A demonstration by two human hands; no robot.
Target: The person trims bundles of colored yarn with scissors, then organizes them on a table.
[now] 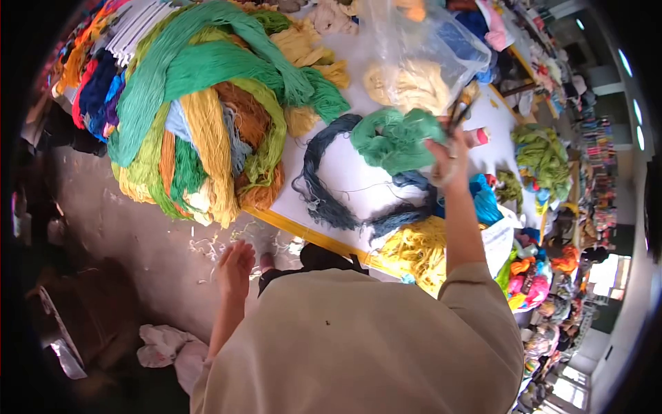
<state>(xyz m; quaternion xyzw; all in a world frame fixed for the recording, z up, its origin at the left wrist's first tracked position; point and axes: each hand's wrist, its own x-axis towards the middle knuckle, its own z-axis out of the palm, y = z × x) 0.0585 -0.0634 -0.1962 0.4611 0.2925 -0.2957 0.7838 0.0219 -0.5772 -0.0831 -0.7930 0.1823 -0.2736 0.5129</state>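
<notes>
My right hand [449, 160] is closed around a pair of scissors [459, 116], their dark blades pointing away from me. Its fingertips reach the edge of a loose green yarn bundle [394, 140]. Just beyond the hand is a pink spool of thread [478, 136]. A dark blue-grey skein [323, 196] curves across the white tabletop [338, 145], left of and below the green bundle. My left hand [236, 265] hangs off the table's front edge over the floor, fingers loosely extended and nothing in them.
A large pile of teal, green and tan skeins [214, 90] overhangs the table's left end. Yellow yarn [414, 252] lies at the front edge. A clear plastic bag [420, 52] rests over cream yarn at the back. Thread scraps [207, 252] litter the floor; a white bag [164, 345] sits lower left.
</notes>
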